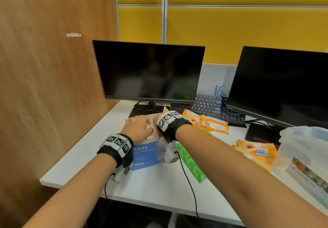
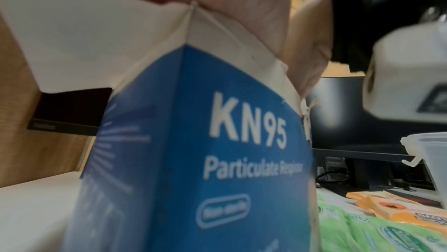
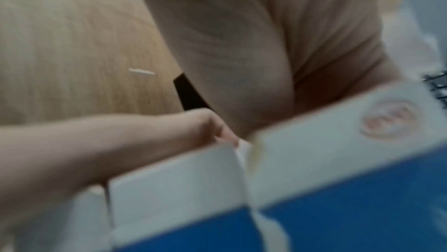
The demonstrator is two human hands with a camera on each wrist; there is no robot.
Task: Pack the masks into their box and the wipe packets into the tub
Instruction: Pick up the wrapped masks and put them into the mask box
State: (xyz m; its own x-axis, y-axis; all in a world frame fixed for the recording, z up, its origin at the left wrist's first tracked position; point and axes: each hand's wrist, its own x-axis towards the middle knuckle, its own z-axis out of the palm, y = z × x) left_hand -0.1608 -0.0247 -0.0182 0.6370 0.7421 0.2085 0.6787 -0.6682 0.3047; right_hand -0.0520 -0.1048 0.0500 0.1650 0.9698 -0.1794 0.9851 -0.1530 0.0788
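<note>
A blue KN95 mask box (image 1: 145,154) stands on the white desk with its white top flaps open. My left hand (image 1: 139,125) lies over the open top, fingers bent down on the far side and thumb on the near side. My right hand (image 1: 156,117) reaches into the top from the right; its fingers are hidden behind the wrist band. The left wrist view shows my left palm (image 2: 241,7) on the box (image 2: 229,141) corner. Orange wipe packets (image 1: 213,124) (image 1: 255,154) and a green packet (image 1: 192,165) lie to the right. The clear tub (image 1: 301,149) stands at the far right.
Two dark monitors (image 1: 149,71) (image 1: 284,84) and a black keyboard (image 1: 211,107) stand behind the box. A wooden partition (image 1: 53,68) closes off the left side. The desk's front edge (image 1: 142,195) runs below my forearms.
</note>
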